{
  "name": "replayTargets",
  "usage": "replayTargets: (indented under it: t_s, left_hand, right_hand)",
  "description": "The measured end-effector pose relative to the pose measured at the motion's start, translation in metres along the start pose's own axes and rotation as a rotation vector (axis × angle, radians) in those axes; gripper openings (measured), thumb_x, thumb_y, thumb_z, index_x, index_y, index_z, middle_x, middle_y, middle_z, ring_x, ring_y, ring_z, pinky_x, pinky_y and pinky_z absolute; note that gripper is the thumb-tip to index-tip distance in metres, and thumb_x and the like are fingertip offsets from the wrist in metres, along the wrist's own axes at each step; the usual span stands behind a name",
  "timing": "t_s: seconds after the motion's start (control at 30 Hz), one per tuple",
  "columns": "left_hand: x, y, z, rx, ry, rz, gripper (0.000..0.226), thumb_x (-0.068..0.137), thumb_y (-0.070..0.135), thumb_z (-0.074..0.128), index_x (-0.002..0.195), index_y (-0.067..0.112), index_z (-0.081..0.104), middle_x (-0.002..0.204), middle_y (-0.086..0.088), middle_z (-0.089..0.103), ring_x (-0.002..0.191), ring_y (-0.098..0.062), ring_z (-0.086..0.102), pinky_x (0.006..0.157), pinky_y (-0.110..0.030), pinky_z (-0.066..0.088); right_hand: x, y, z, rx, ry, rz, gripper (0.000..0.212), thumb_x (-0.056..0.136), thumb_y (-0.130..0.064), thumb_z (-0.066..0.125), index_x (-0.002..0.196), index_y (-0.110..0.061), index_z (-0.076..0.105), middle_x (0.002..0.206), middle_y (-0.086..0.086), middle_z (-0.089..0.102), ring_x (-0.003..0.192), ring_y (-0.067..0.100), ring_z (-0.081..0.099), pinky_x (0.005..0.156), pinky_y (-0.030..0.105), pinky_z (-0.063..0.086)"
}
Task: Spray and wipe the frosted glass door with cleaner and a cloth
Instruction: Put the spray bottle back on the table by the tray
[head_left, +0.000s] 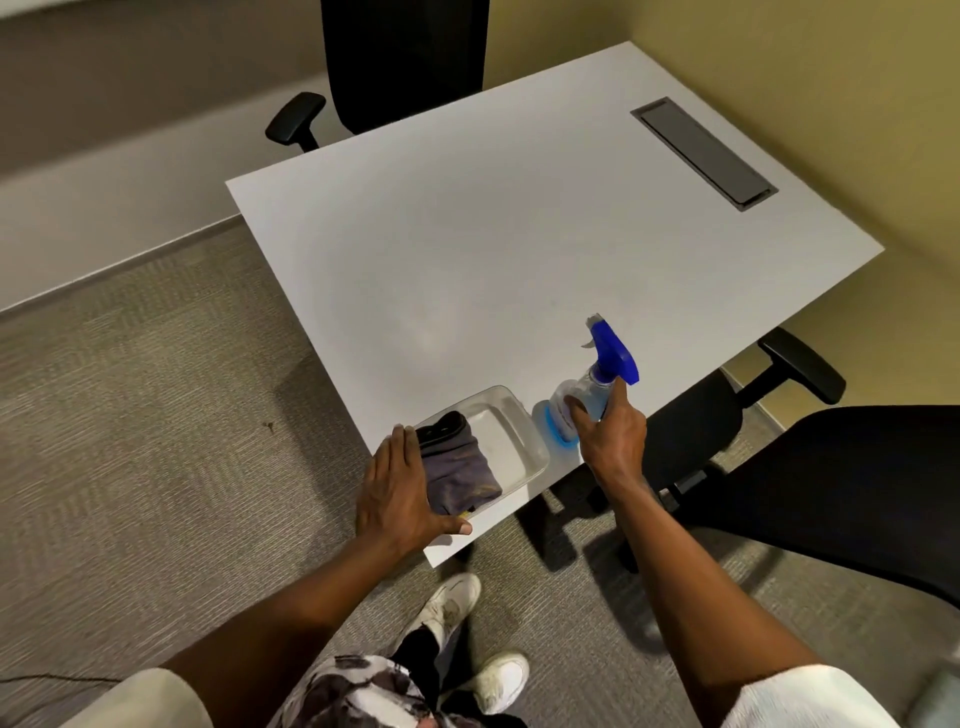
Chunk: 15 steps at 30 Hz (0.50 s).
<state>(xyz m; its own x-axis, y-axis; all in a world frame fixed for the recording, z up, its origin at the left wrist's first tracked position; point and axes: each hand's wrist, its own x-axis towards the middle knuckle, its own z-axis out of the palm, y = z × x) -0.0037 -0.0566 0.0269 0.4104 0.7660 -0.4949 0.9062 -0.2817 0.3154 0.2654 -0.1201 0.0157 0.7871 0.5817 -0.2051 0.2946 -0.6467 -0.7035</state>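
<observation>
A clear spray bottle (587, 397) with a blue trigger head and blue liquid leans on the white table (467, 249) near its front edge. My right hand (608, 436) is wrapped around the bottle's body. Left of it stands a clear plastic tray (514, 431) with a folded grey cloth (457, 467) inside. My left hand (400, 488) lies flat against the tray's left side and the cloth, fingers together, thumb under the tray's near corner. No frosted glass door is in view.
A black office chair (400, 57) stands behind the table and another black chair (779, 447) at its right. A grey cable hatch (701, 150) is set in the tabletop. Beige carpet covers the floor; my white shoes (467, 644) are below.
</observation>
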Motion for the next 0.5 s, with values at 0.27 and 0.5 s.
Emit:
replayTargets:
  t_s: [0.27, 0.5]
  left_hand:
    - [0.003, -0.006, 0.007, -0.077, 0.003, 0.024, 0.175, 0.059, 0.083, 0.092, 0.176, 0.004, -0.012, 0.189, -0.018, -0.008, 0.178, -0.032, -0.006, 0.144, -0.044, 0.006]
    - [0.011, -0.014, 0.017, -0.099, 0.004, 0.037, 0.174, 0.062, 0.083, 0.091, 0.176, 0.005, -0.015, 0.189, -0.016, -0.015, 0.177, -0.032, -0.011, 0.143, -0.042, 0.002]
  right_hand:
    - [-0.044, -0.008, 0.017, 0.131, 0.206, 0.306, 0.083, 0.093, -0.022, 0.087, 0.159, -0.010, 0.039, 0.152, 0.018, 0.056, 0.137, 0.035, 0.061, 0.113, 0.052, 0.056]
    - [-0.101, -0.033, 0.060, 0.204, 0.133, 0.203, 0.029, 0.098, -0.011, 0.079, 0.123, -0.017, 0.065, 0.122, 0.003, 0.069, 0.106, 0.018, 0.070, 0.099, 0.047, 0.066]
